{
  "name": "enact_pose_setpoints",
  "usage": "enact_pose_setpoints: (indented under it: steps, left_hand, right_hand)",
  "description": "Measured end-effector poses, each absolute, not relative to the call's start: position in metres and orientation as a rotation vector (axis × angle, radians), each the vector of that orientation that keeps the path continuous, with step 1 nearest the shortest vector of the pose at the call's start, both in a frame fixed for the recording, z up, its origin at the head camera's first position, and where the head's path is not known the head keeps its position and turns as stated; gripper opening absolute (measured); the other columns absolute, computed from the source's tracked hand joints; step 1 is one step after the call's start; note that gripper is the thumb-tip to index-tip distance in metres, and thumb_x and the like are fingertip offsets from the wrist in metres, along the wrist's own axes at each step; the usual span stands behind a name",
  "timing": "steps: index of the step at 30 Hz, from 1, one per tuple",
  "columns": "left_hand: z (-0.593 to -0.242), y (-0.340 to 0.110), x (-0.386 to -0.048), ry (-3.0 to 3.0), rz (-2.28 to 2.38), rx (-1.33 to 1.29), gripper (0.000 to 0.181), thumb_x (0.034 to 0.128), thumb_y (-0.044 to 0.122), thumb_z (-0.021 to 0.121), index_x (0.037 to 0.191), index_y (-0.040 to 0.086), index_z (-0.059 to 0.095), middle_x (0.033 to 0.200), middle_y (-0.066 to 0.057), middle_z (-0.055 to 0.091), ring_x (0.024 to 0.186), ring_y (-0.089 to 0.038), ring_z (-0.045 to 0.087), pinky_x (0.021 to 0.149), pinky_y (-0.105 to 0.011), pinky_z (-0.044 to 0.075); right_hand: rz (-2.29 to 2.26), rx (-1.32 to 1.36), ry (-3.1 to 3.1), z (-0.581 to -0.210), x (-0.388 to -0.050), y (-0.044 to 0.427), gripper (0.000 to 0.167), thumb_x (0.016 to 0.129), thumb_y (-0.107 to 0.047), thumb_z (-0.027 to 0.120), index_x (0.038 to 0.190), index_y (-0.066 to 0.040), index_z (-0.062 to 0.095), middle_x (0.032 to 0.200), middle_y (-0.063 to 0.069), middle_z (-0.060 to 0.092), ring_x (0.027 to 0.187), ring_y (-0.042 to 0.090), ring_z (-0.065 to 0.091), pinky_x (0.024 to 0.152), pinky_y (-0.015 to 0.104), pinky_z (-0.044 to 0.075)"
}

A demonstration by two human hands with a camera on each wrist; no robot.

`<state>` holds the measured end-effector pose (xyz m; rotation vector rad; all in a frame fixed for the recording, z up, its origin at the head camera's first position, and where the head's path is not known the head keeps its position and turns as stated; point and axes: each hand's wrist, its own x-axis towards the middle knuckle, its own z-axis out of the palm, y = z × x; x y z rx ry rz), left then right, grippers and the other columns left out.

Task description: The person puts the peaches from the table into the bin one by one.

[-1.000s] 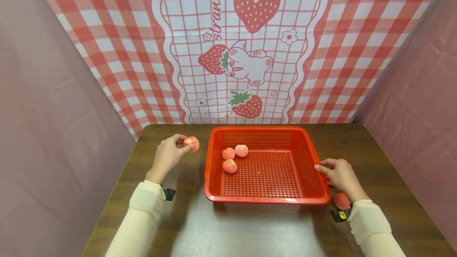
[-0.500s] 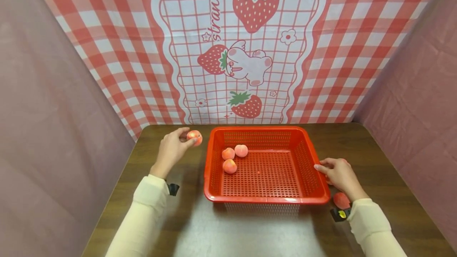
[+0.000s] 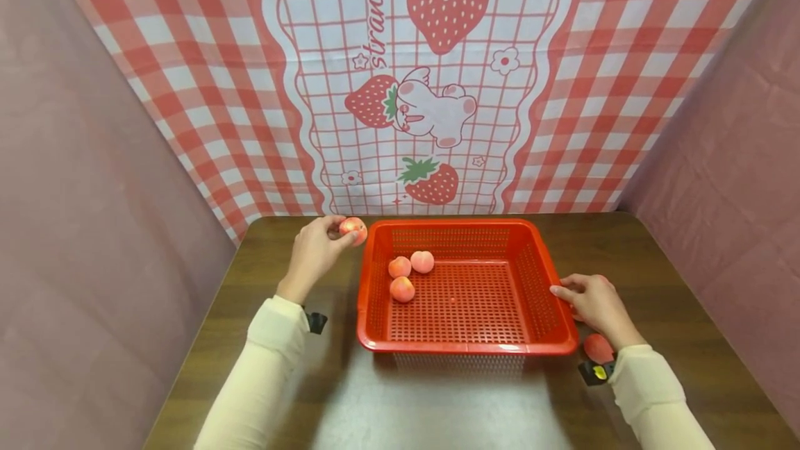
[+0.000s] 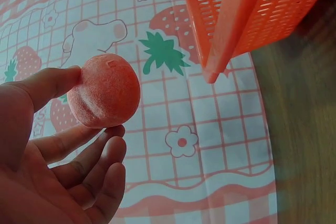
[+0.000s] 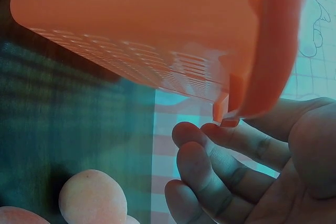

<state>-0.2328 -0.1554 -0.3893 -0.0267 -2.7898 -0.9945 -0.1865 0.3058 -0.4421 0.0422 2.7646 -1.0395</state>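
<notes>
- Basket (image 3: 462, 349): formed in plastic; the rim is smooth and glossy, streaked by highlights, while the walls and floor are pierced throughout.
- Held peach (image 4: 105, 90), left of the basket: covered by a matt, finely velvety skin.
- Inner peaches (image 3: 402, 289), within the basket: a soft, matt finish is shown.
- Tabletop (image 3: 212, 380), beneath the basket: wood-grained and smooth; a pale sheen is reflected in front of the basket.
- Printed sheet (image 3: 431, 113), behind the basket: matt, lightly creased, seemingly made of cloth.
- Side drapes (image 3: 106, 228), to either side of the basket: made of matt cloth, softly wrinkled.
- Sleeves (image 3: 250, 380), flanking the basket: made of matt cloth, folded at the cuffs.
</notes>
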Motion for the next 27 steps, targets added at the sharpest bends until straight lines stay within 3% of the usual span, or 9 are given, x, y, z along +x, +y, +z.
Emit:
enact_pose_setpoints:
  steps: [16, 27]
  left_hand:
    - [-0.394, -0.136, -0.235, -2.762, -1.084, -0.045, 0.046, 0.0853, 0.041, 0.072, 0.117, 0.007, 0.067, 0.109, -0.010, 0.073, 0.099, -0.024, 0.070, 0.090, -0.045, 0.052]
    - [-0.395, -0.116, -0.240, -2.778, -1.096, -0.065, 0.043, 0.0848, 0.041, 0.073, 0.114, 0.009, 0.068, 0.106, -0.009, 0.074, 0.097, -0.023, 0.070, 0.087, -0.042, 0.054]
  right_hand:
    - [-1.059, 0.048, 2.760, -0.444, -0.186, 0.306, 0.047, 0.093, -0.029, 0.066, 0.117, 0.011, 0.061, 0.083, 0.011, 0.069, 0.070, 0.020, 0.062, 0.063, 0.036, 0.059]
    - [-1.050, 0.035, 2.767, -0.445, -0.187, 0.307, 0.048, 0.092, -0.030, 0.066, 0.116, 0.011, 0.061, 0.083, 0.012, 0.069, 0.070, 0.021, 0.062, 0.063, 0.036, 0.059]
